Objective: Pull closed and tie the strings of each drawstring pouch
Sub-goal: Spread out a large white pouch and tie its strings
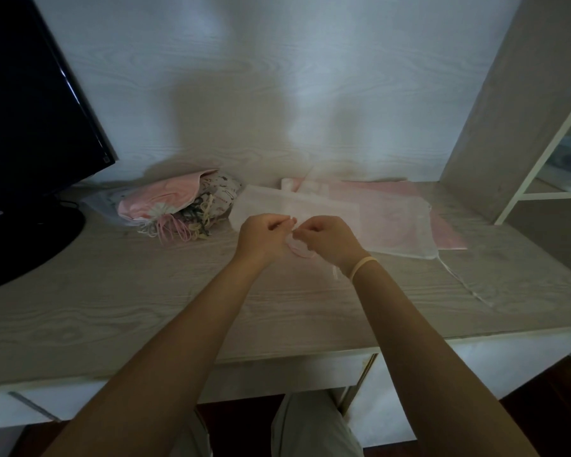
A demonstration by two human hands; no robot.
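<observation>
A sheer white pouch lies flat on the desk just beyond my hands. My left hand and my right hand meet in front of it, fingers curled, each pinching the pouch's pale pink string, which loops down between my wrists. A loose string end hangs below my right wrist. To the left sits a heap of tied pouches, pink and patterned, with their cords bunched at the front. Right of my hands lies another sheer pouch with its white string trailing toward the desk's front right.
A black monitor on a round base stands at the left. A flat pink sheet lies under the sheer pouches. A white shelf frame rises at the right. The wood-grain desk ends at its front edge above my knees.
</observation>
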